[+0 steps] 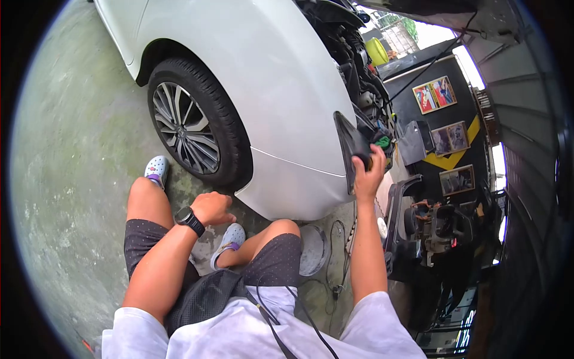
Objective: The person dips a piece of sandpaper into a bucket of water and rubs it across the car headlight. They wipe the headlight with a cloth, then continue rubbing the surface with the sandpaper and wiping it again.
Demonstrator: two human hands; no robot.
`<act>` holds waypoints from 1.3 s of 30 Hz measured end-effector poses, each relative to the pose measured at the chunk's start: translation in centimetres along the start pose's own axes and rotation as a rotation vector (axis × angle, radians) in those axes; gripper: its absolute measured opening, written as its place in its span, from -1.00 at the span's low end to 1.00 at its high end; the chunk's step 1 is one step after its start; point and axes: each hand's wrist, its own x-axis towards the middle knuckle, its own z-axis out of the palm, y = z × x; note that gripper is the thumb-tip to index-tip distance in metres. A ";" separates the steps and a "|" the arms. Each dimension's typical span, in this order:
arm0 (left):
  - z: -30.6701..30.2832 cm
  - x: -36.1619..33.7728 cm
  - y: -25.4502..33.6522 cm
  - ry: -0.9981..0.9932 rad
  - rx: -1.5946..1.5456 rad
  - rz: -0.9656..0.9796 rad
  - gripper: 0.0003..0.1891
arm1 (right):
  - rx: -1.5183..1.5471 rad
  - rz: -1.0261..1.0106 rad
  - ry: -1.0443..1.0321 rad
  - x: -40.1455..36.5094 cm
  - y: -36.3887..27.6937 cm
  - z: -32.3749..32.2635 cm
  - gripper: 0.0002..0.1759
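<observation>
My right hand point(371, 172) grips a smooth dark piece, shaped like a headlight point(351, 146), at the front corner of a white car. The thumb is on the near side and the fingers curl over it; part of the piece is hidden behind them. The piece sits along the edge of the white body panel point(287, 107). My left hand point(213, 209), with a black watch point(189, 221) at the wrist, hangs in front of the tyre and the bumper's lower edge. Its fingers are loosely curled, with nothing visible in them.
The front wheel point(185, 128) stands at the left. Engine parts point(356, 66) lie exposed at the car's front. A cable point(329, 281) and a round grey container point(314, 251) are on the floor by my knee. Black machinery point(430, 221) stands at the right.
</observation>
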 end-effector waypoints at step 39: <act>4.0 2.3 2.8 -0.050 0.070 0.017 -0.47 | 0.002 0.076 -0.022 -0.5 0.3 -1.3 -0.49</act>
